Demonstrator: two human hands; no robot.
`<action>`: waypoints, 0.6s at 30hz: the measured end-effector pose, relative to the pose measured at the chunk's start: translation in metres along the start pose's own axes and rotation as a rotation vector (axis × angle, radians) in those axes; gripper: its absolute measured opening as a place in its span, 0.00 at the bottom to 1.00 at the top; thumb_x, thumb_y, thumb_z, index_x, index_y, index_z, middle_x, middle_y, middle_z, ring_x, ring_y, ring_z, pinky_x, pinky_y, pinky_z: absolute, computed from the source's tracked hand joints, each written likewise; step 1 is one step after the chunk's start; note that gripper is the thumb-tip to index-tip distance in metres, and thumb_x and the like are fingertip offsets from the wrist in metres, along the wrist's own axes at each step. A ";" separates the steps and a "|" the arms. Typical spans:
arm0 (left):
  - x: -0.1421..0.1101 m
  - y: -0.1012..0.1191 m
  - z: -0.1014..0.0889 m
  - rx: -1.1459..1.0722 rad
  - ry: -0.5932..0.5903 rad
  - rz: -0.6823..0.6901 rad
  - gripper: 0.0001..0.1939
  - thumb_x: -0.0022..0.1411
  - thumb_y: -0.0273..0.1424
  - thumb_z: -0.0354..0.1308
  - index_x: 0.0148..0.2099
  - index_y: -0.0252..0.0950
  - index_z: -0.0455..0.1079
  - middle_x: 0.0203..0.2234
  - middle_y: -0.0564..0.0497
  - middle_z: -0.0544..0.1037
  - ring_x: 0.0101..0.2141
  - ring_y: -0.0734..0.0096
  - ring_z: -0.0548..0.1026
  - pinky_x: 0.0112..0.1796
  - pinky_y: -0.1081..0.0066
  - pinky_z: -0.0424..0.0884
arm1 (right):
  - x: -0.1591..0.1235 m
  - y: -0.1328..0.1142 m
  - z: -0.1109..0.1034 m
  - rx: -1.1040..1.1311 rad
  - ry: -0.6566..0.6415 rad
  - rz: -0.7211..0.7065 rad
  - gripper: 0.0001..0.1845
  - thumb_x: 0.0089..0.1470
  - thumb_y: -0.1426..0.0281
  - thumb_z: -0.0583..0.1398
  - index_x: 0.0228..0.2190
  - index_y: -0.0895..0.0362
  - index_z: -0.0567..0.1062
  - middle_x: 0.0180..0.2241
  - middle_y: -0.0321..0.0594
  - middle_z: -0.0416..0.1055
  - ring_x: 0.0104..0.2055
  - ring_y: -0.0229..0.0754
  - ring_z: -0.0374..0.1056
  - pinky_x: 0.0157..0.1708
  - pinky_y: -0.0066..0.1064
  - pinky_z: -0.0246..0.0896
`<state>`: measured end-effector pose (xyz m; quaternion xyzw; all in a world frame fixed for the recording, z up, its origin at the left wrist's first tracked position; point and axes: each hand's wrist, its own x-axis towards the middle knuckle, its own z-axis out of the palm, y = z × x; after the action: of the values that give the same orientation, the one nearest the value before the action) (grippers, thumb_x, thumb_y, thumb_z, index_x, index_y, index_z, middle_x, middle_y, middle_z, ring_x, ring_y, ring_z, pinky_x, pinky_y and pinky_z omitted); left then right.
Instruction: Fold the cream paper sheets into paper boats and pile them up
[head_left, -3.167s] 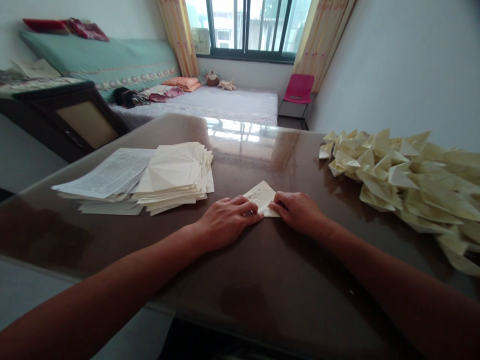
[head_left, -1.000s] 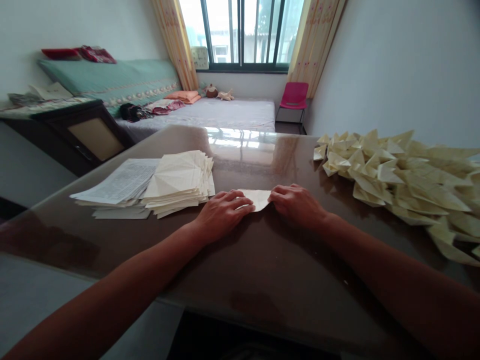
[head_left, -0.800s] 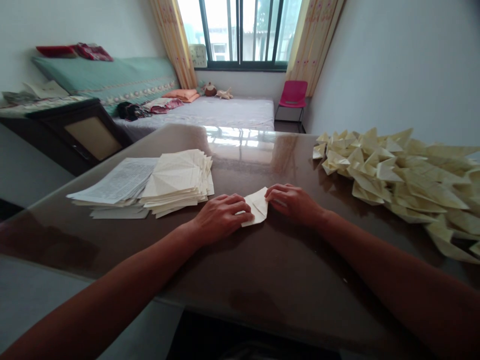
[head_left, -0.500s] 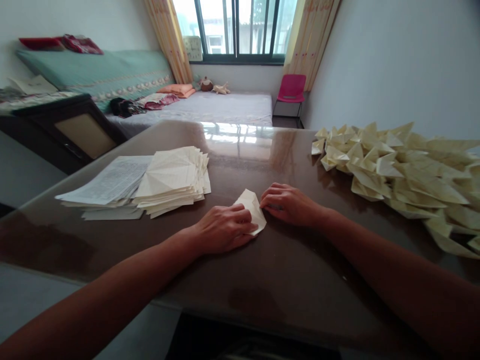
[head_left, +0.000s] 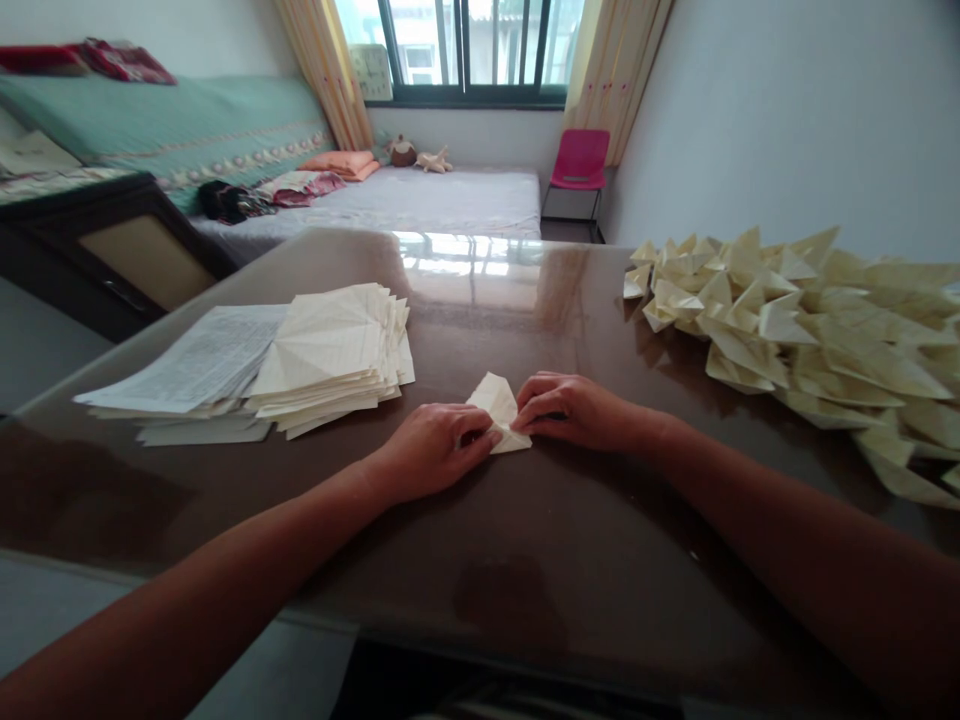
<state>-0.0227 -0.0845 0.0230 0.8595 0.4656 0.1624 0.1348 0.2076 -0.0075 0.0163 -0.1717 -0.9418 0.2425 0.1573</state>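
The right hand (head_left: 566, 408) has come in over the paper's right side, its fingertips now pinched close to the left hand (head_left: 431, 450), also narrowed on the paper (head_left: 492, 394); a fold seems to be being set; the paper sits mid-counter (head_left: 585, 560), well back from the near edge; the stack (head_left: 330, 345) limits room leftward, the pile (head_left: 817, 335), farther off, rightward.

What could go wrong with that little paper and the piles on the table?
The little paper could crease crookedly, since the left hand and right hand both have fingers on it. The cream stack has uneven edges, so it might slide if bumped. The pile of folded pieces looks loosely heaped, so some might tumble.
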 end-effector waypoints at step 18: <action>0.007 0.003 0.004 0.213 -0.055 -0.134 0.17 0.65 0.38 0.46 0.26 0.38 0.66 0.21 0.52 0.75 0.22 0.71 0.70 0.25 0.72 0.52 | 0.001 -0.004 -0.005 -0.008 -0.094 0.071 0.18 0.50 0.59 0.65 0.42 0.52 0.78 0.43 0.40 0.70 0.45 0.42 0.65 0.46 0.32 0.60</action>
<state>-0.0147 -0.0808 0.0213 0.8399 0.5328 0.0792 0.0661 0.2079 -0.0084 0.0227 -0.1940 -0.9424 0.2521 0.1035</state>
